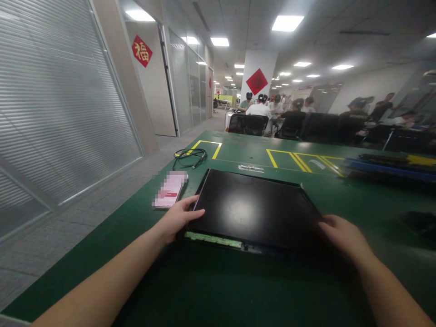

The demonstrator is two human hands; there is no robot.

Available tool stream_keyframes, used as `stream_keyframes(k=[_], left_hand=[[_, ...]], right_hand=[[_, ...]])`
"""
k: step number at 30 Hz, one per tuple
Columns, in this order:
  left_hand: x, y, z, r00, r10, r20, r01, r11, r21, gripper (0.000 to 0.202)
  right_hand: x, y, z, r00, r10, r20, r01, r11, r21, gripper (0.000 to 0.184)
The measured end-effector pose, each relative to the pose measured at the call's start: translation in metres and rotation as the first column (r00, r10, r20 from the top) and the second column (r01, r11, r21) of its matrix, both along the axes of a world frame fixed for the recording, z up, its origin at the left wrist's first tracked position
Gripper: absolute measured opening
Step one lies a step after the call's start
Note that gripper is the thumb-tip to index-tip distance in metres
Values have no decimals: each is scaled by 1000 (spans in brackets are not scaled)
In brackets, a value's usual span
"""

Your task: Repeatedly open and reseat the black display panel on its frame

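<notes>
A black LCD panel (259, 204), glossy with a bright reflection, is face up over the green table. Along its near edge shows a green circuit strip (214, 239). My left hand (179, 218) grips the panel's left edge, thumb on top and the other fingers partly hidden at the side and beneath. On the opposite edge my right hand (344, 234) is closed, its thumb at the rim and its fingers out of sight behind and below. I cannot tell whether the panel rests fully on the table.
A phone (170, 190) lies left of the panel, with a coiled black cable (190, 156) behind it. The green table (238, 290) bears yellow tape outlines (289, 156) and small white strips (251, 168). Blurred blue and black items (381, 167) lie at right. Several people sit beyond.
</notes>
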State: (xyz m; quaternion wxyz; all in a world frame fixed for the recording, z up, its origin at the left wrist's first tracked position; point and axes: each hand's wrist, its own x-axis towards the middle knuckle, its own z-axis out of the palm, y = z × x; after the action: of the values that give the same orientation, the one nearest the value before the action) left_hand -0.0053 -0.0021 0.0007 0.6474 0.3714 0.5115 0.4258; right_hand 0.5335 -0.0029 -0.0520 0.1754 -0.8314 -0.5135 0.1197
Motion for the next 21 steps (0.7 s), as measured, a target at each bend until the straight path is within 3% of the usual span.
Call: stream_keyframes(k=[7, 21], left_hand=[[0, -2, -1, 1000, -2, -18, 4, 993, 119, 89], [-2, -1, 1, 1000, -9, 23, 6, 991, 130, 88]], right_hand=[[-3, -1, 0, 1000, 8, 14, -8, 1000, 15, 46], [-7, -2, -2, 999, -36, 24, 35, 999, 41, 42]])
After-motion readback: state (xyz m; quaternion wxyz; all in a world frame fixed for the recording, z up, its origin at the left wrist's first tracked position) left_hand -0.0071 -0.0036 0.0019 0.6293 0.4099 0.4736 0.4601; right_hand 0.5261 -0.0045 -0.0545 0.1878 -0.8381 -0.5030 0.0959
